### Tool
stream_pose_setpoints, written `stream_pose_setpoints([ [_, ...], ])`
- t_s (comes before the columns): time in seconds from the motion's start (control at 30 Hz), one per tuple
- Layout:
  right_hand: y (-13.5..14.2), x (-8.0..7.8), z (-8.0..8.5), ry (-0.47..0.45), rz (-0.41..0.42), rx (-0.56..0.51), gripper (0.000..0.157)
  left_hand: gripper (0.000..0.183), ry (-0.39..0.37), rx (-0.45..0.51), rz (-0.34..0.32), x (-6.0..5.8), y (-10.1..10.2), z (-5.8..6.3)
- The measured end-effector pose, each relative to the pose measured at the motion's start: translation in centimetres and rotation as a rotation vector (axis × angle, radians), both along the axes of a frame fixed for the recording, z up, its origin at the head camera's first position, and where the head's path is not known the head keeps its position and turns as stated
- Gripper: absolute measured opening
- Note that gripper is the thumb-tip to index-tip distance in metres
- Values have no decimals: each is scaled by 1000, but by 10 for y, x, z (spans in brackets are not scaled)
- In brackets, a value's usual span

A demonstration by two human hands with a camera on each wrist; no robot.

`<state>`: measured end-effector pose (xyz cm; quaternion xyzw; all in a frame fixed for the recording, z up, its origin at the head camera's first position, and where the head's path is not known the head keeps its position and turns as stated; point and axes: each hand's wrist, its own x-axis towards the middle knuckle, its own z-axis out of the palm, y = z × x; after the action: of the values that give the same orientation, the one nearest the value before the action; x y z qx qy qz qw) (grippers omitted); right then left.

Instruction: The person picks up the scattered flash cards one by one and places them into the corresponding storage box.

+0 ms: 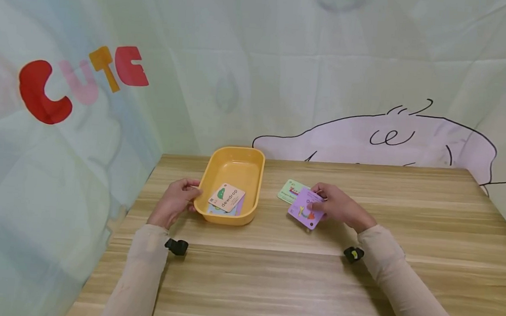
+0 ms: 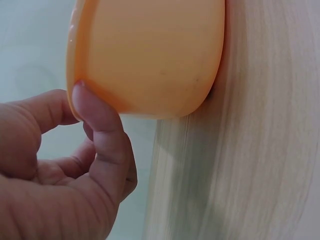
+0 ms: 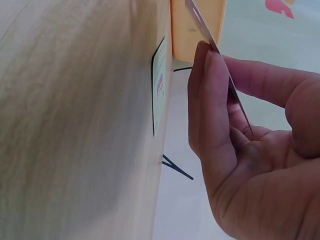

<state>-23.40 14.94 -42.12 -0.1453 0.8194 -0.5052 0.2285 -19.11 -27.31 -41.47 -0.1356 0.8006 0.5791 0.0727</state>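
A yellow plastic tray (image 1: 259, 188) stands on the table, left of centre in the head view. My left hand (image 1: 175, 200) pinches its near-left rim between thumb and fingers, as the left wrist view (image 2: 95, 135) also shows. Inside the tray, a beige card (image 1: 228, 198) printed "dewdrop" lies over a bluish-purple card (image 1: 223, 211). To the right, my right hand (image 1: 337, 204) pinches a purple picture card (image 1: 304, 209) by its right side, raised off the table. Partly behind that card, a green card (image 3: 159, 85) lies flat on the wood.
The wooden table (image 1: 269, 288) reaches back to a printed cloth (image 1: 198, 64) with coloured letters and a line-drawn figure. A small black device (image 1: 176, 246) sits at the left wrist and another black device (image 1: 354, 255) at the right.
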Motion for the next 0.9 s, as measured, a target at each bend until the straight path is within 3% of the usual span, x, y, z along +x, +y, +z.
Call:
stream_pose_setpoints([
  [0.3, -1, -3, 6, -2, -30, -9, 28, 36, -13, -4, 11, 0, 1, 1],
  [0.9, -10, -7, 20, 92, -12, -56, 28, 37, 3, 19, 16, 1, 3, 2],
])
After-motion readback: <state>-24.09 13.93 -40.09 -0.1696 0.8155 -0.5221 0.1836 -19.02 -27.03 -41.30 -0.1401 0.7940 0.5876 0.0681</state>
